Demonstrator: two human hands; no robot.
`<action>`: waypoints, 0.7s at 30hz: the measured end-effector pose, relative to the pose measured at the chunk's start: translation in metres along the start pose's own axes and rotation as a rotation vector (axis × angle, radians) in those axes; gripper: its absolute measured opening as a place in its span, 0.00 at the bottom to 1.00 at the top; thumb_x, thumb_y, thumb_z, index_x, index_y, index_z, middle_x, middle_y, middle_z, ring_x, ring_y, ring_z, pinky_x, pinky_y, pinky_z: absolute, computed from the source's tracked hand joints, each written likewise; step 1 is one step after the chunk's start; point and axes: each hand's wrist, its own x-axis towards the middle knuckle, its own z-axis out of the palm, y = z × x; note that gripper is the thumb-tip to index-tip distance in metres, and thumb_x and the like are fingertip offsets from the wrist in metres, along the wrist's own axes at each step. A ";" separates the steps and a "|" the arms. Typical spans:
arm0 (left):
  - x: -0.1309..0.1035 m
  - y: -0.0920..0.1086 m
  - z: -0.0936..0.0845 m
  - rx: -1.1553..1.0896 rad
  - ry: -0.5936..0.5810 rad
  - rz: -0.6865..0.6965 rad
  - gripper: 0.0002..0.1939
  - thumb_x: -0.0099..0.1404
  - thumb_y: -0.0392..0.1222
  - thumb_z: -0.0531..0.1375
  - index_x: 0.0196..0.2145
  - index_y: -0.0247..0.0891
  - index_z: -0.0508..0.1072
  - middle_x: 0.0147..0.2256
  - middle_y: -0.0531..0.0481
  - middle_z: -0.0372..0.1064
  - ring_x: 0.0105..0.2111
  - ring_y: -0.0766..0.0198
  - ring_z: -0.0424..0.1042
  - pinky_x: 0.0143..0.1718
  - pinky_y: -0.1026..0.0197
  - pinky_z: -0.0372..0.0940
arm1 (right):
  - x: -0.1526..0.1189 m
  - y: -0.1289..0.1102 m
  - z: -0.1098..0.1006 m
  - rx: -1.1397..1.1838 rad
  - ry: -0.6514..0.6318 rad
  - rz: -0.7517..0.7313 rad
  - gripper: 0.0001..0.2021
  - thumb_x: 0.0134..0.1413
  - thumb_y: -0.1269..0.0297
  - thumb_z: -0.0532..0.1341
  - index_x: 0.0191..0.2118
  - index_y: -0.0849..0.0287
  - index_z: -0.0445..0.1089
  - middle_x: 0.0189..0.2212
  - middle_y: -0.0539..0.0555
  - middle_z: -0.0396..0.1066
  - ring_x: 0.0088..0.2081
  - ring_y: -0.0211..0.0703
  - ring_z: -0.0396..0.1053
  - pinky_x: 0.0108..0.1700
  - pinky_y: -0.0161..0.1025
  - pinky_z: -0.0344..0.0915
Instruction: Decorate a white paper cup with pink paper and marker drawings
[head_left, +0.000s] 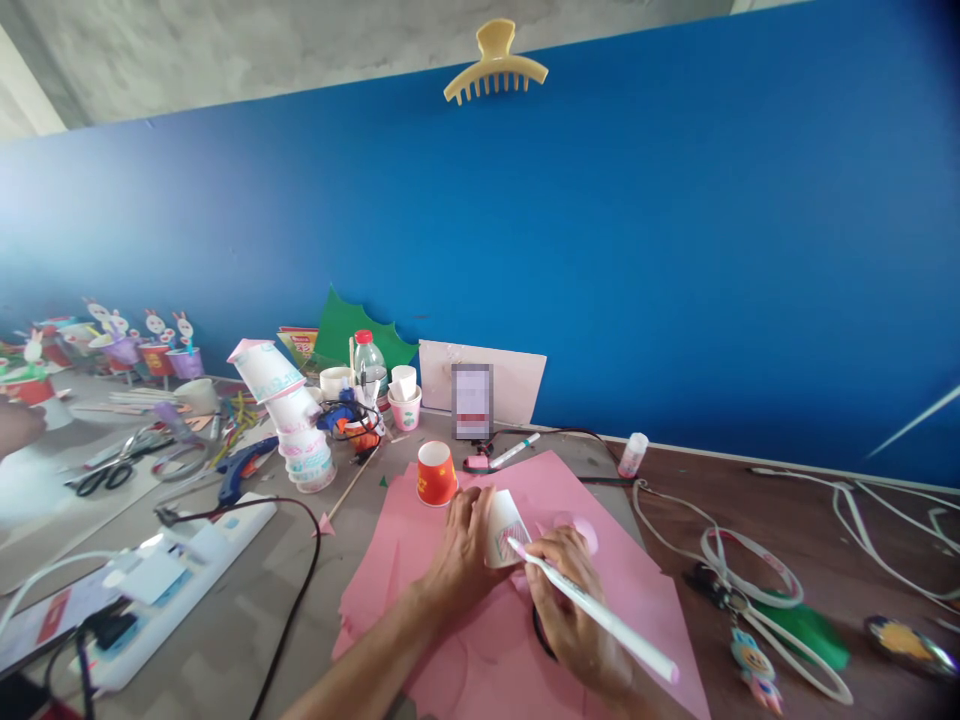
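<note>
Over the pink paper sheets, my left hand grips a small white paper cup from its left side. My right hand holds a white marker, its pink tip against the cup's side. Pink and greenish lines show on the cup there. A red paper cup stands upright just behind my left hand. Something round and pale pink lies partly hidden behind my right hand. A dark curved object shows under my right wrist.
Leftward are a leaning stack of cups, a blue glue gun, a power strip with cables and scissors. A phone stands behind the paper. A keychain lies at right. Another person's hand shows far left.
</note>
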 end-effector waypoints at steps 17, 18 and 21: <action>-0.001 -0.001 0.004 0.007 0.045 0.011 0.40 0.64 0.54 0.59 0.64 0.32 0.46 0.47 0.34 0.62 0.50 0.45 0.65 0.48 0.42 0.68 | -0.003 0.002 0.003 -0.020 -0.017 -0.063 0.09 0.59 0.76 0.56 0.41 0.57 0.68 0.30 0.52 0.71 0.32 0.46 0.67 0.42 0.49 0.64; -0.001 -0.001 0.004 0.005 0.048 0.006 0.40 0.64 0.54 0.59 0.64 0.32 0.46 0.47 0.34 0.62 0.50 0.45 0.65 0.47 0.42 0.68 | -0.003 0.002 0.003 -0.020 -0.016 -0.061 0.08 0.59 0.75 0.56 0.41 0.57 0.68 0.30 0.52 0.71 0.32 0.46 0.67 0.42 0.49 0.64; 0.000 -0.001 0.004 -0.012 0.056 0.008 0.38 0.65 0.51 0.58 0.64 0.33 0.47 0.46 0.35 0.63 0.50 0.46 0.66 0.47 0.42 0.68 | -0.003 0.001 0.002 -0.020 0.012 -0.051 0.07 0.60 0.73 0.56 0.40 0.56 0.69 0.30 0.52 0.71 0.32 0.46 0.68 0.44 0.50 0.65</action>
